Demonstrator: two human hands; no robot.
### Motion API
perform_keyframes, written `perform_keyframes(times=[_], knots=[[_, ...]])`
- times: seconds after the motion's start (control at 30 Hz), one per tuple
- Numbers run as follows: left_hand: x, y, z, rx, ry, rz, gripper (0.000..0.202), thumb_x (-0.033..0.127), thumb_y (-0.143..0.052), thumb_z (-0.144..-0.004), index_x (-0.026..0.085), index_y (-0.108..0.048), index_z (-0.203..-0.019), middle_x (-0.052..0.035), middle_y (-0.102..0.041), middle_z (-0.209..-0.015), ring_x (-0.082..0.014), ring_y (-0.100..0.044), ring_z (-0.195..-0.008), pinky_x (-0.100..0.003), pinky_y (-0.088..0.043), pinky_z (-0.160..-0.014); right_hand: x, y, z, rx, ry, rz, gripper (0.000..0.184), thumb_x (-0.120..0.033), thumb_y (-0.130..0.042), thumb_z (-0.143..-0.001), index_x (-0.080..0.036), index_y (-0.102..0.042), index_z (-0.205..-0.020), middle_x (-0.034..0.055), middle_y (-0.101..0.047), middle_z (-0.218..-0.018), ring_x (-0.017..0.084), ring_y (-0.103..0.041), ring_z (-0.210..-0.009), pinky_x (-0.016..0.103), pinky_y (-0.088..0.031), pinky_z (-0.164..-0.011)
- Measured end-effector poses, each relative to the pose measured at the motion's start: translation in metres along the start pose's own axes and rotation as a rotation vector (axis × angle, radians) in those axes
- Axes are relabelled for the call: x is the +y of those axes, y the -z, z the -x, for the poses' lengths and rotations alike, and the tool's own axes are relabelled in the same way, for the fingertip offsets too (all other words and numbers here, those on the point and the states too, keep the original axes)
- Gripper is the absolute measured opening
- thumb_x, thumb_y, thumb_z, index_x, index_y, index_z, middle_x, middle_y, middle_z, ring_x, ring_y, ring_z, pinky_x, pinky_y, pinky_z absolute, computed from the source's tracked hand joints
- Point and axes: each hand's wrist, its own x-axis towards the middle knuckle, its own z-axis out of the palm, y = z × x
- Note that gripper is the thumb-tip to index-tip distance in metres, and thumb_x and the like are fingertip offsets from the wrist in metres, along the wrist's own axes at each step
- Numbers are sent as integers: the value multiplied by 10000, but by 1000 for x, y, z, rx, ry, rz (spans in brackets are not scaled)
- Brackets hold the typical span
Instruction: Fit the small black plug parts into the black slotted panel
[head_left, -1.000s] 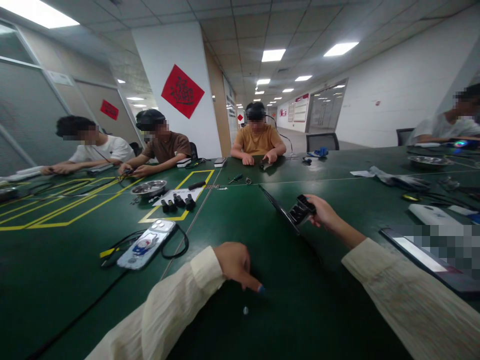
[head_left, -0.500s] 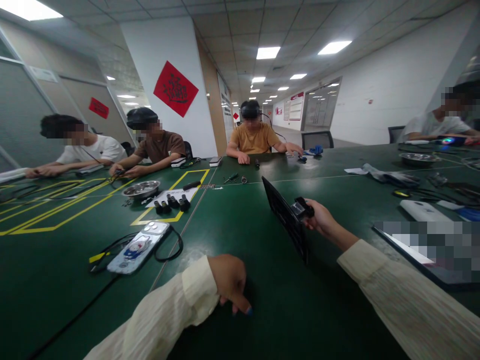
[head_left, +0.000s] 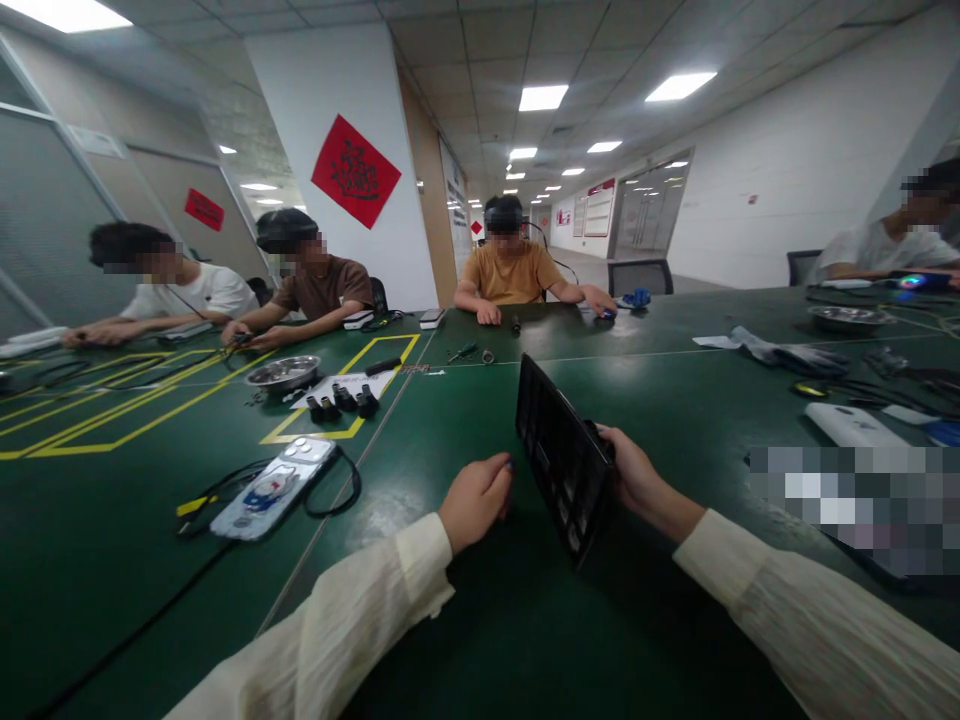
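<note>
Head cam: 1x blk panel (head_left: 562, 460) is slanting btwn R hand (head_left: 641, 475), gripping its back w/ fingers part hidden, & L hand (head_left: 477, 500), apart from its front, fingers curled in; can't tell if holding anything.

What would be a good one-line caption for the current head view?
Right hand holding a dark flat panel at a green table, left hand curled nearby.

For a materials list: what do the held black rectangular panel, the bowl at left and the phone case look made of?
Black rectangular panel: likely plastic, possibly glass-faced; smooth and dark with dim, reflection-like patches.
Bowl: probably stainless steel, polished; silvery with bright highlights.
Phone case: likely glossy plastic; pale, shiny surface, but glass can't be ruled out.
</note>
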Motion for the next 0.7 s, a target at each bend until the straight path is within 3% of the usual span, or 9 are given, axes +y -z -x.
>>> perform_keyframes(times=[0.07, 0.1, 0.23, 0.37, 0.53, 0.7], knots=[[1, -12, -6, 184, -71, 144, 298, 386, -209, -929, 207, -355, -741, 58, -447, -496, -115, -454, -486, -238, -353, -554, 3, -3, 5, -8, -1, -41, 182, -231, -473, -724, -213, -605, -849, -35, -610, -596, 125, -546, -493, 229, -429, -459], [2, -17, -8, 202, -137, 196, 282, 405, -212, -929, 208, -349, -781, 55, -463, -531, -118, -461, -510, -240, -361, -567, 4, -5, 7, -5, 1, -59, 175, -235, -480, -721, -214, -604, -843, -38, -616, -608, 126, -550, -504, 227, -425, -459], [2, -24, -8, 103, -282, 174, 270, 404, -232, -937, 203, -367, -818, 34, -501, -600, -119, -486, -569, -247, -367, -614, 6, -10, 17, 37, 16, -120, 146, -265, -518, -713, -218, -596, -827, -47, -622, -641, 129, -560, -544, 227, -422, -474], [-7, -19, -4, 184, -240, 75, 354, 423, -184, -940, 202, -383, -748, 33, -445, -558, -120, -440, -532, -253, -339, -585, 11, -13, 23, 77, 12, -146, 189, -277, -518, -714, -238, -599, -881, -46, -627, -667, 138, -570, -572, 228, -404, -465], [-16, -18, -1, 292, -98, 124, 384, 463, -168, -932, 210, -330, -693, 44, -374, -551, -117, -385, -512, -249, -303, -539, 17, -20, 31, -16, -53, -168, 224, -353, -559, -711, -240, -614, -897, 5, -666, -759, 185, -607, -660, 277, -434, -503], [-16, -20, -1, 239, -72, 159, 290, 417, -202, -934, 215, -372, -814, 51, -393, -571, -125, -423, -538, -241, -315, -545, 18, -22, 35, -109, -95, -79, 197, -352, -569, -722, -261, -627, -887, -6, -649, -692, 171, -573, -581, 282, -424, -490]])
